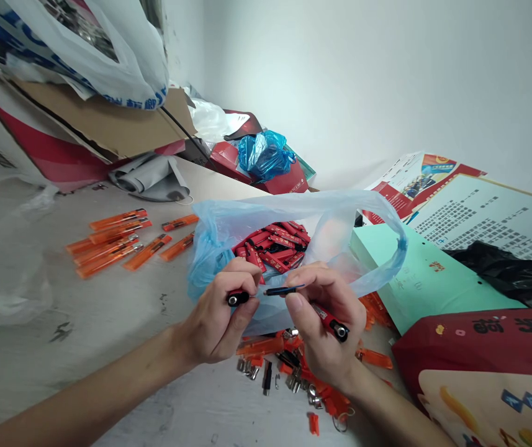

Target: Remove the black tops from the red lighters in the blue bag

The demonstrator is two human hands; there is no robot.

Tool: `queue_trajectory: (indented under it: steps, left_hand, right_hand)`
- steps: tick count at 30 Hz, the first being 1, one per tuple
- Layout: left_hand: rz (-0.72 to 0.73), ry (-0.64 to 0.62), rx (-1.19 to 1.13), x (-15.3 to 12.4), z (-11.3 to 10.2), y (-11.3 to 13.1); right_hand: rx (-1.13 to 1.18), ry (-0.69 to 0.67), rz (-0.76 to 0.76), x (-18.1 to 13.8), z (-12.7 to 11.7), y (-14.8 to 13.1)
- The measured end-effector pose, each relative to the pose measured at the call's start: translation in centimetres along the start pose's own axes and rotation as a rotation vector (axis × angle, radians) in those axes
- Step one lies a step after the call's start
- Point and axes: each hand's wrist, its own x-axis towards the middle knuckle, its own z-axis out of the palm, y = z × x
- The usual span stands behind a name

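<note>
My left hand [221,304] is closed around a small lighter-like piece, its black end [238,298] with a round metal dot facing me. My right hand [326,323] pinches a thin, dark stick [284,290] between thumb and index finger. In the same palm lies a red lighter-like piece [326,318], also with a black end and a metal dot. Both hands are close together over the near rim of an open pale-blue plastic bag [214,236]. Inside it is a pile of red lighter-like pieces [284,242] with light lettering.
Orange, clear-wrapped sticks [112,242] lie left of the bag. Orange fragments and small metal parts [293,372] are scattered in front. To the right are a pale-green box [405,279], a black plastic bag [493,267] and a red package [480,341]. Cardboard boxes [107,124] stand back left.
</note>
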Motion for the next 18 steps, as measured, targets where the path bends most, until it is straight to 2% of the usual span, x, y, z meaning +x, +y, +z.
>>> queue_trajectory:
  steps: [7, 11, 18]
  left_hand:
    - [-0.021, -0.034, 0.047, -0.10, -0.12, 0.05]
    - [0.035, -0.034, 0.040, 0.16, -0.21, 0.15]
    - [0.069, -0.068, 0.058, 0.41, -0.25, 0.20]
  right_hand:
    - [0.105, 0.041, 0.060, -0.34, 0.37, 0.62]
    - [0.213, 0.044, 0.116, -0.72, 0.55, 1.00]
    - [0.147, -0.064, 0.014, -0.95, 0.65, 0.66]
